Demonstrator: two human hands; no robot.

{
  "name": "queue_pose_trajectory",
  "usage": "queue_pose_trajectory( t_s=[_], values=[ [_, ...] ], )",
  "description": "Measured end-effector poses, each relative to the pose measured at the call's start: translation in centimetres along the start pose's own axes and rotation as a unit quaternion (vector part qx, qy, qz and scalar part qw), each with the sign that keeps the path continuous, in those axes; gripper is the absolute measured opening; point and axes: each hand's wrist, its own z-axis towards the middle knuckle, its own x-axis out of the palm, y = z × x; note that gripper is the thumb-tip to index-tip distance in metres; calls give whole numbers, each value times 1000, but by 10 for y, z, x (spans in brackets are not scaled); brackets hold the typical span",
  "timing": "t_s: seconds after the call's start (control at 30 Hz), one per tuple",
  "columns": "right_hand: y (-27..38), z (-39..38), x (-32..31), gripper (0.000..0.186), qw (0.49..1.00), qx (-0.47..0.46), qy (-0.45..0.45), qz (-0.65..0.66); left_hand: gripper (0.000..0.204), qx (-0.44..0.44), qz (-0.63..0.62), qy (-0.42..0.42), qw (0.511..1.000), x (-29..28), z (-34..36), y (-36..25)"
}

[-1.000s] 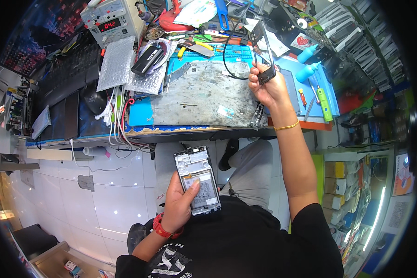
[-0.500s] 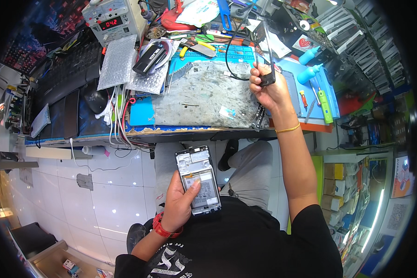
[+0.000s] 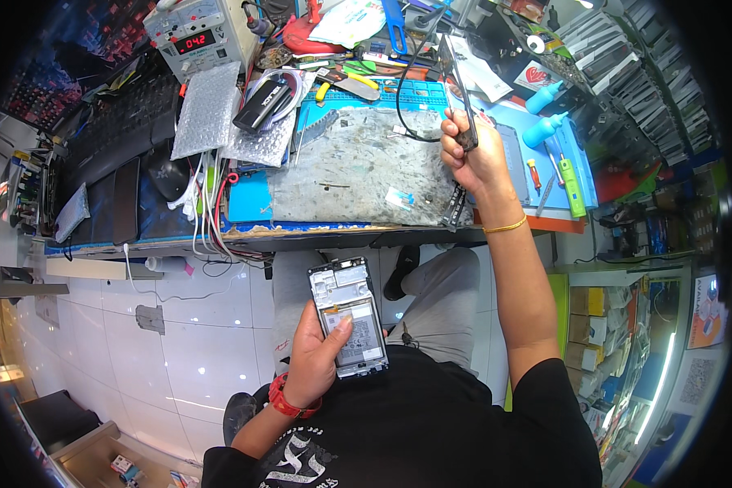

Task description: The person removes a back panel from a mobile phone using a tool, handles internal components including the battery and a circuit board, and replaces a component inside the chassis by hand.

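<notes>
Smartphone chassis (image 3: 343,285), battery (image 3: 363,342) exposed, near side, clamped in left hand (image 3: 315,351); right hand (image 3: 481,159), far right, closed on thin black frame (image 3: 467,106).

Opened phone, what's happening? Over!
Left hand: gripping opened phone, battery showing. Right hand: holding thin dark part, nearly edge-on. In the way: left thumb partly covering battery.
</notes>
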Motion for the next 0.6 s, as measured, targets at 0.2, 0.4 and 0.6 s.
queue_pose_trajectory(
  t_s=[0.2,0.4,0.6],
  values=[
    [-1,-3,16,19,990,-49,-94,-96,39,-1,-2,-3,1000,0,0,-1],
    [2,-14,12,20,975,-102,-104,-167,39,8,-6,-11,1000,-1,0,0],
    [2,-50,19,17,966,-177,-121,-142,41,29,-24,2,999,-1,1,-4]
  ],
)
